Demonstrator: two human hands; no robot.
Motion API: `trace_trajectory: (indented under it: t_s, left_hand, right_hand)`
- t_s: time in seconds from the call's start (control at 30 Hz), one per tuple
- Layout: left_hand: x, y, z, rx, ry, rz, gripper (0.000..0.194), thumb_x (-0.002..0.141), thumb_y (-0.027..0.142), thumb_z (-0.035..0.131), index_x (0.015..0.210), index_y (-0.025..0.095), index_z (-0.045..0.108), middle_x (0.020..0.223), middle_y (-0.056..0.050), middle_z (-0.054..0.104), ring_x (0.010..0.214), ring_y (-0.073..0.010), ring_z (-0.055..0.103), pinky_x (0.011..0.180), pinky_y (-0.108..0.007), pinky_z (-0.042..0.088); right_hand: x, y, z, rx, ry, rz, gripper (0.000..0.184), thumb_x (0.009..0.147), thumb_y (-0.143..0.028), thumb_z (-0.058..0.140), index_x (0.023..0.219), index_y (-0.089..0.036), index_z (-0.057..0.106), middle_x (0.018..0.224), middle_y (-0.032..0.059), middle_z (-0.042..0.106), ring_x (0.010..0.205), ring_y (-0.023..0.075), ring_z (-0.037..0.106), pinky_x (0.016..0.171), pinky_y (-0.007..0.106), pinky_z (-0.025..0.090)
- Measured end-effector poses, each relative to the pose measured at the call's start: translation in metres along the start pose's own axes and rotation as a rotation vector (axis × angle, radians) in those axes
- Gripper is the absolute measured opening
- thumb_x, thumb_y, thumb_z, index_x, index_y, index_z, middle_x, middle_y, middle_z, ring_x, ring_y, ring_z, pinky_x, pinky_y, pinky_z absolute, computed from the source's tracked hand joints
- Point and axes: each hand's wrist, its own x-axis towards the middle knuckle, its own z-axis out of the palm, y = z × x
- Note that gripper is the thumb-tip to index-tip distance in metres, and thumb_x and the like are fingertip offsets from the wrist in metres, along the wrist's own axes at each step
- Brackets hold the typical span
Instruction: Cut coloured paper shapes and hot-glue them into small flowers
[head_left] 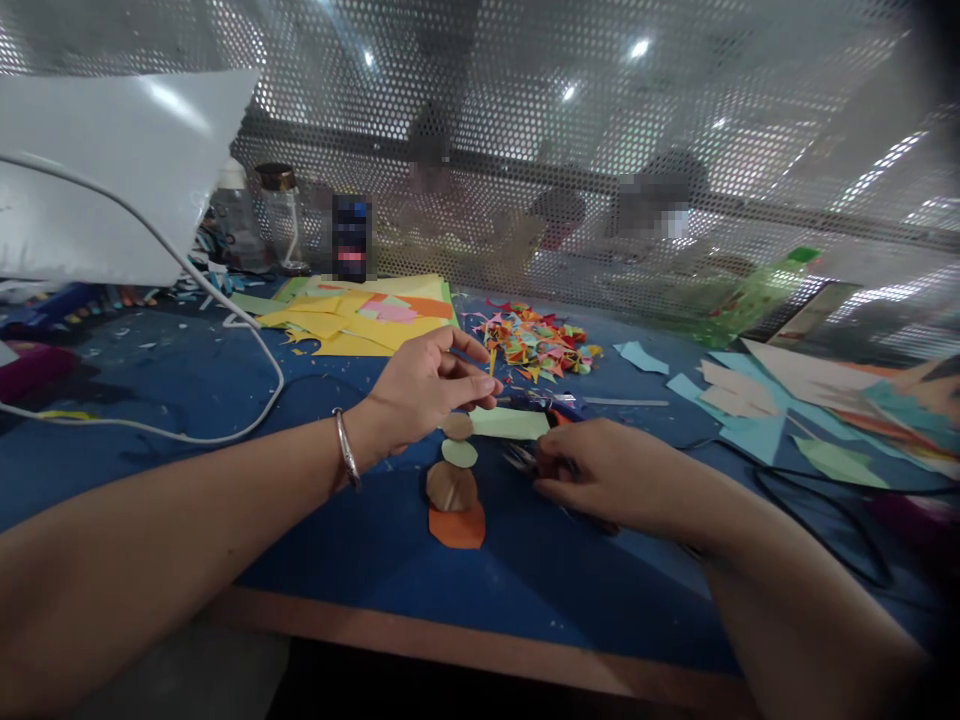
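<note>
My left hand (435,385) is closed in a pinch above the blue table, with a thin yellow paper strip (493,362) between thumb and fingertips. My right hand (592,470) is wrapped around scissors, whose metal blades (519,458) point left; the handles are mostly hidden under the fingers. Below my left hand, cut paper pieces lie in a column: a brown circle (457,428), a pale green circle (459,454), a larger brown circle (451,487) and an orange piece (457,527). A pale green paper strip (510,423) lies between my hands.
Behind my hands is a heap of colourful paper scraps (536,340). Yellow sheets (337,320) lie to its left, blue and beige papers (750,390) to the right. A white cable (277,370) loops at left. Bottles (283,225) and a phone (352,235) stand by the perforated panel (495,120).
</note>
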Motion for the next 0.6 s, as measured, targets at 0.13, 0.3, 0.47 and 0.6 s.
trace_trajectory:
  t_s: [0.13, 0.3, 0.47, 0.6]
  left_hand:
    - [0.001, 0.001, 0.0, 0.001, -0.001, -0.01, 0.022, 0.076, 0.008, 0.071, 0.089, 0.015, 0.055, 0.07, -0.001, 0.072, 0.062, -0.0124, 0.069, 0.06, -0.023, 0.052]
    - [0.001, 0.0, 0.0, -0.008, -0.013, -0.016, 0.02, 0.077, 0.009, 0.07, 0.088, 0.015, 0.054, 0.071, -0.002, 0.072, 0.061, -0.0122, 0.069, 0.059, -0.023, 0.053]
    - [0.0, -0.001, 0.0, -0.024, -0.024, -0.024, 0.02, 0.078, 0.007, 0.07, 0.088, 0.015, 0.054, 0.07, -0.001, 0.071, 0.061, -0.012, 0.069, 0.06, -0.024, 0.053]
    - [0.0, -0.001, 0.001, -0.03, -0.01, -0.041, 0.022, 0.077, 0.006, 0.07, 0.09, 0.015, 0.056, 0.068, -0.001, 0.071, 0.061, -0.0115, 0.068, 0.059, -0.023, 0.051]
  right_hand:
    - [0.0, 0.004, -0.001, 0.001, 0.027, 0.019, 0.014, 0.083, -0.024, 0.055, 0.07, -0.021, 0.061, 0.067, 0.0018, 0.067, 0.06, 0.0165, 0.059, 0.054, 0.027, 0.031]
    - [0.0, 0.005, 0.0, -0.112, 0.045, 0.108, 0.018, 0.084, -0.031, 0.057, 0.069, -0.021, 0.059, 0.07, 0.0034, 0.067, 0.062, 0.0179, 0.058, 0.054, 0.028, 0.028]
    - [0.003, -0.006, -0.002, -0.093, 0.045, 0.111, 0.02, 0.086, -0.033, 0.057, 0.072, -0.021, 0.06, 0.072, 0.0047, 0.069, 0.065, 0.0187, 0.06, 0.056, 0.028, 0.029]
    - [0.005, -0.015, -0.002, -0.061, -0.008, 0.101, 0.01, 0.083, -0.023, 0.057, 0.075, -0.02, 0.063, 0.074, 0.0052, 0.07, 0.065, 0.0182, 0.062, 0.055, 0.028, 0.028]
